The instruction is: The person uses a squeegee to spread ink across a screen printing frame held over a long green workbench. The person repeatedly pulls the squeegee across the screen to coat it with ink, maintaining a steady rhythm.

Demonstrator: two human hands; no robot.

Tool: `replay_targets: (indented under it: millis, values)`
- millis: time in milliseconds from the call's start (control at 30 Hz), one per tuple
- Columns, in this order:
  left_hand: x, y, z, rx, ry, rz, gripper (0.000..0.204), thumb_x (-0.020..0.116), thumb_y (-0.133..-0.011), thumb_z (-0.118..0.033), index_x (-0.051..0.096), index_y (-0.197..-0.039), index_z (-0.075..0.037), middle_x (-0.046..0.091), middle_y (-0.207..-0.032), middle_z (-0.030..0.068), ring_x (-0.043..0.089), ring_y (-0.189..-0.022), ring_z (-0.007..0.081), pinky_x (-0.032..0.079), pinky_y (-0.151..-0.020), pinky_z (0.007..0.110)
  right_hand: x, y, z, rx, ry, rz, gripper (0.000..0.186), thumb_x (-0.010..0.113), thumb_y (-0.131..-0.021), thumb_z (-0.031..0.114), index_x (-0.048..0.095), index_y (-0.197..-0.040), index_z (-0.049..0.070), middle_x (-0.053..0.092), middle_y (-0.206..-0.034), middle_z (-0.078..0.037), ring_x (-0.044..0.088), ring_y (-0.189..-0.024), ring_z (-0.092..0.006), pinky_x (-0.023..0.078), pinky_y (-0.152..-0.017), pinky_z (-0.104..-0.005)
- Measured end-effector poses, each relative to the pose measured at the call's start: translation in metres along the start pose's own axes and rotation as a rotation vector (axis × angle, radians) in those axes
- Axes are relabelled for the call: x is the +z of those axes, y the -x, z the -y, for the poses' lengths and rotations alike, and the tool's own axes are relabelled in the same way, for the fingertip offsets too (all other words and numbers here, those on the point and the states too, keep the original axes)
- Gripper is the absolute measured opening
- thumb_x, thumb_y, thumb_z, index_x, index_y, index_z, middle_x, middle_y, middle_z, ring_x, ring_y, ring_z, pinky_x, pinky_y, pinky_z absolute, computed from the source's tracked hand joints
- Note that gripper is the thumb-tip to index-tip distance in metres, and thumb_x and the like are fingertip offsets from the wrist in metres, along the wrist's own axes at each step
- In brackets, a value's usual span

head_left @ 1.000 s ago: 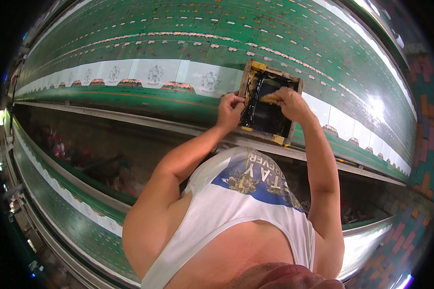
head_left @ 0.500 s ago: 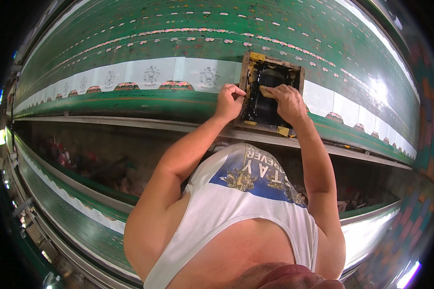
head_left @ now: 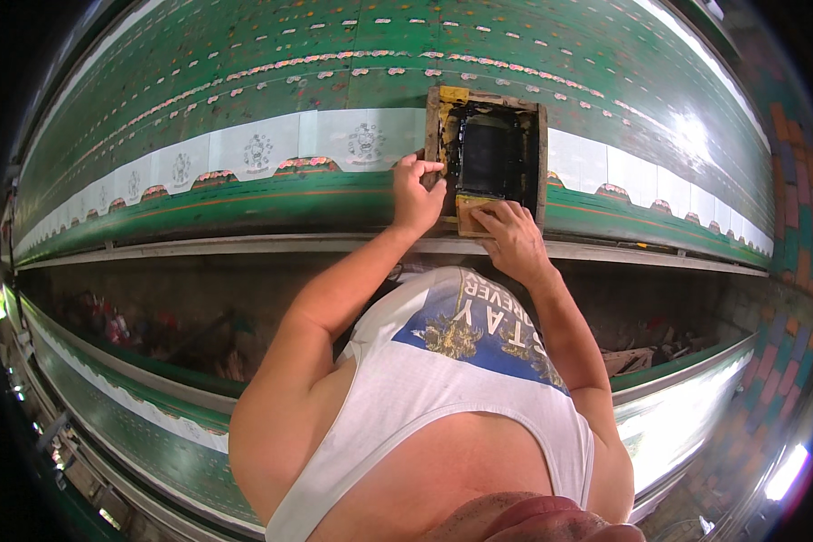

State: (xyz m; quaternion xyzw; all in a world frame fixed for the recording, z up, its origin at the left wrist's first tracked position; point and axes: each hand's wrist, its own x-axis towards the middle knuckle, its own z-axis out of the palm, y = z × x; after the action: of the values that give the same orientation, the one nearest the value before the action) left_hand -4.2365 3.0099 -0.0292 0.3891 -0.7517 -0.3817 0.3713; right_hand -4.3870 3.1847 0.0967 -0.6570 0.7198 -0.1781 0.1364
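Note:
A wooden-framed printing screen (head_left: pixel 540 135) smeared with black ink lies on the green table (head_left: pixel 334 36), over a strip of white printed sheets (head_left: pixel 325 134). My left hand (head_left: pixel 417 194) pinches the frame's left side with thumb and fingers. My right hand (head_left: pixel 509 233) grips a yellowish wooden squeegee (head_left: pixel 470 215) at the near end of the screen. Dark ink coats the middle of the frame. Printed emblems show on the sheets left of it.
A metal rail (head_left: pixel 154 248) runs along the table's near edge, above a shadowed gap with clutter. A parallel green table (head_left: pixel 126 425) with sheets stretches behind my body. Colored pavers (head_left: pixel 768 352) cover the floor at the right.
My right hand has drawn the squeegee from the middle of the screen down to its near end. The screen and my left hand appear slightly farther left in the picture.

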Motion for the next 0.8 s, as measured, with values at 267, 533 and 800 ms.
replay_targets:
  millis: [267,533,800]
  values:
    - [0.005,0.004,-0.013,-0.049,0.023,-0.024,0.028,0.078,-0.076,0.006,0.082,-0.099,-0.009,0.069,-0.14,0.0249,0.062,-0.14,0.0433,0.05,-0.118,0.051,0.009,0.049,-0.049,0.369,-0.168,-0.44,0.042,0.085,-0.095,0.014,0.077,-0.135,0.006,0.068,-0.147,-0.018,0.062,-0.141,-0.0369,0.05,-0.118,-0.049]
    - [0.076,0.012,-0.071,0.043,0.079,-0.061,0.024,0.077,-0.077,0.007,0.077,-0.096,-0.008,0.07,-0.131,0.0211,0.063,-0.136,0.0419,0.05,-0.116,0.048,-0.017,0.106,-0.126,0.45,-0.456,-0.505,0.04,0.08,-0.099,0.008,0.076,-0.139,0.004,0.069,-0.145,-0.02,0.066,-0.138,-0.0382,0.051,-0.118,-0.0456]
    - [0.179,0.036,-0.108,0.024,0.086,-0.087,0.021,0.075,-0.076,0.006,0.076,-0.092,-0.007,0.071,-0.121,0.0219,0.064,-0.133,0.0439,0.051,-0.111,0.049,-0.054,0.163,-0.215,0.408,-0.439,-0.507,0.037,0.078,-0.1,0.005,0.077,-0.137,0.004,0.07,-0.146,-0.019,0.065,-0.137,-0.0373,0.05,-0.118,-0.0459]
